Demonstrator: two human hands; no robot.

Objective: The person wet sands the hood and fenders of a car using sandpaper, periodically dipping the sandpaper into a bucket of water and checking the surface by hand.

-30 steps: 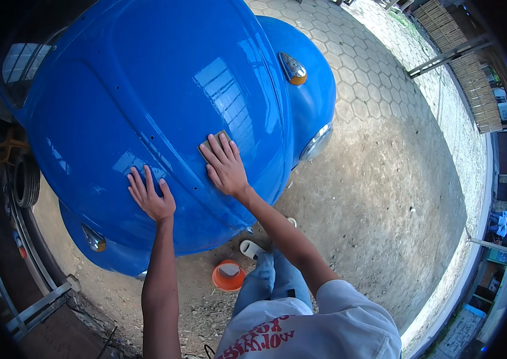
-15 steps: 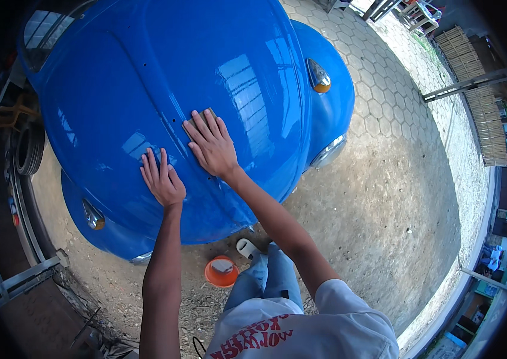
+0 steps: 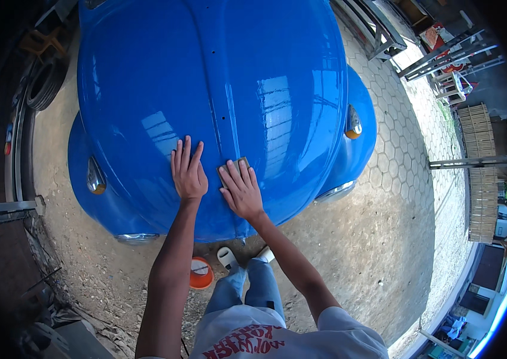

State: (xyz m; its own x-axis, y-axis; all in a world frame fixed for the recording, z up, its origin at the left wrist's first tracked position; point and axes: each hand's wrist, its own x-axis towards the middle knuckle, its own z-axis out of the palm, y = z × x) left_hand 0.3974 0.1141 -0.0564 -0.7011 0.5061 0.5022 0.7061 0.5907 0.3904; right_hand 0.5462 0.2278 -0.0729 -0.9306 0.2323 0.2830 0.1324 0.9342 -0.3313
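A shiny blue car hood (image 3: 140,72) with a raised centre ridge and small holes lies in front of me. My right hand (image 3: 243,192) presses a flat olive-brown pad (image 3: 243,161) against the hood beside the ridge, near its front end. Only the pad's edges show past the fingers. To the left of the ridge, my left hand (image 3: 189,173) rests flat on the paint with its fingers stretched out and nothing in it.
An orange bucket (image 3: 201,274) with something pale inside stands on the dirt by my feet. Chrome-and-amber lamps (image 3: 95,176) stick up from the fenders. A tire (image 3: 46,84) leans at the far left; hexagonal paving (image 3: 394,128) stretches to the right.
My right hand has slid the pad nearer along the ridge, toward the hood's front edge. My left hand stays flat on the hood. The view has turned, so the car sits straighter.
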